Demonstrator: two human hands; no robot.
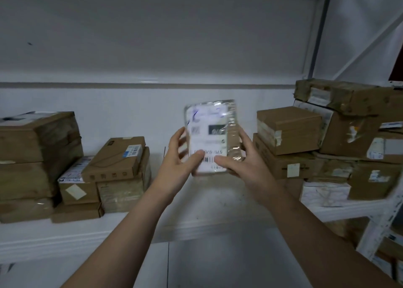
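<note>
Both hands [178, 156] [242, 156] hold the parcel [210, 135] upright.

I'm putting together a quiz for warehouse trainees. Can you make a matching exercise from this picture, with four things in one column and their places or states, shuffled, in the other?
Things
1. parcel
2. left hand
3. right hand
4. white packet

Places or states
A. grips the parcel's right edge
B. lies under brown boxes, far right
C. held upright between both hands
D. grips the parcel's left edge

Pairs: 1-C; 2-D; 3-A; 4-B
</note>
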